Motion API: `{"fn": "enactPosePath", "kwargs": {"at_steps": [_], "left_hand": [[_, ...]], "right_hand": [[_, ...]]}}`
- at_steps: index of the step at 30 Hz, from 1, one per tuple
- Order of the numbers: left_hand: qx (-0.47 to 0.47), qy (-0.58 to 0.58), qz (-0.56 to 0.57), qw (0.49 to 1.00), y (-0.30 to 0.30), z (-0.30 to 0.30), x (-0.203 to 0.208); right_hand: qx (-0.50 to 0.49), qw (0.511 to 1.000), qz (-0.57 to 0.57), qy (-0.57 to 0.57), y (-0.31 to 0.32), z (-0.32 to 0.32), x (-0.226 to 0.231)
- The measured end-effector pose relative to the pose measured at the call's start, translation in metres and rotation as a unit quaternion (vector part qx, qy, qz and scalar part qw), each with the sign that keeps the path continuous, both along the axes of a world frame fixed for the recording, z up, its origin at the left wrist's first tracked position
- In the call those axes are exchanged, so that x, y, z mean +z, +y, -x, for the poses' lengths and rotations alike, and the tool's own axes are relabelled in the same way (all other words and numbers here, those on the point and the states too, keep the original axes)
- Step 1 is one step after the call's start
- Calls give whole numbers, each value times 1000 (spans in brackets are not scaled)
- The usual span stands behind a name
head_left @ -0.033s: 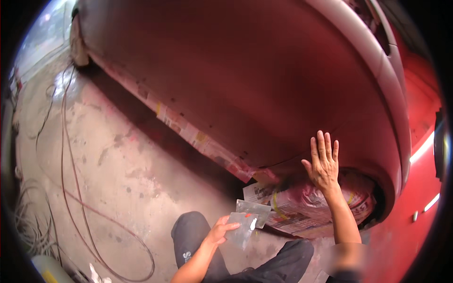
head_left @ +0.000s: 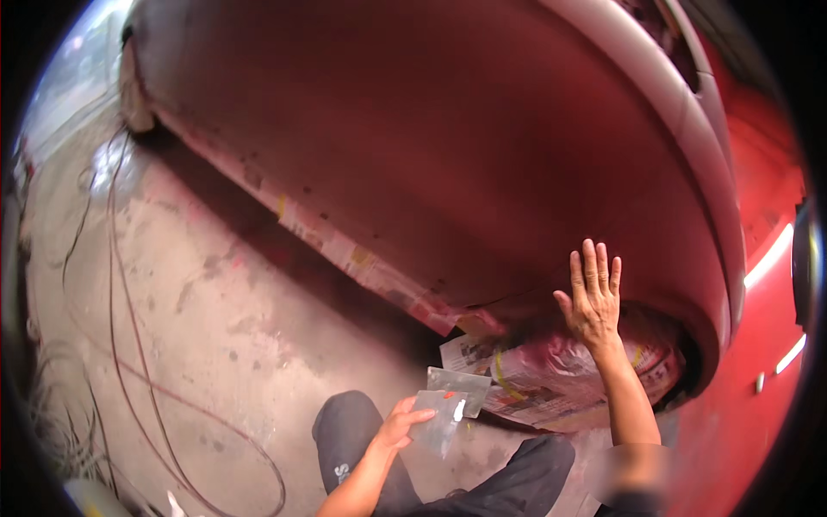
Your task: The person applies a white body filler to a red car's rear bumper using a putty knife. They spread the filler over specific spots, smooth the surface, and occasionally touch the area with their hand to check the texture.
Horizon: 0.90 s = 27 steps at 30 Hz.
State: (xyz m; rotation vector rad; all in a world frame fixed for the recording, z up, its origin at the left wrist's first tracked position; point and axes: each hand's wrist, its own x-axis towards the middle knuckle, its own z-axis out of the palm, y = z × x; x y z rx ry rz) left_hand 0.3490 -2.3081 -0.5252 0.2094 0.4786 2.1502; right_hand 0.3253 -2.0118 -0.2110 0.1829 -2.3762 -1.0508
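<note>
My left hand [head_left: 401, 424] is closed around two thin, flat, greyish spreader plates [head_left: 438, 415], one overlapping the other. A small orange-red dab and a white dab of paste sit on the front plate. My right hand [head_left: 593, 302] is spread flat, palm toward the dull red car body panel [head_left: 405, 172], just above the wheel arch. It seems to rest on the panel, though the palm side is hidden. Under that hand, the wheel is covered with newspaper [head_left: 551, 396] stained pink.
Taped newspaper [head_left: 345, 250] runs along the panel's lower edge. Hoses [head_left: 142, 345] loop over the stained concrete floor [head_left: 215, 302] at left. A glossy red surface [head_left: 754, 405] with light reflections stands at right. My bent knees are near the plates.
The whole view has shifted very slightly. Both hands keep almost the same pose, and the plates stay in my left hand.
</note>
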Motion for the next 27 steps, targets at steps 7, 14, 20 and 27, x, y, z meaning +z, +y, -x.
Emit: {"fn": "enactPosePath", "kwargs": {"at_steps": [7, 14, 20, 27], "left_hand": [[-36, -4, 16, 999, 16, -3, -14], [-159, -5, 85, 984, 30, 0, -69], [-223, 19, 173, 959, 26, 13, -83], [-218, 34, 207, 953, 34, 7, -81]], "right_hand": [[-69, 972, 32, 222, 102, -111, 63], [-134, 927, 159, 314, 105, -115, 67], [-48, 942, 176, 280, 55, -57, 51], [71, 956, 188, 212, 47, -42, 75]]}}
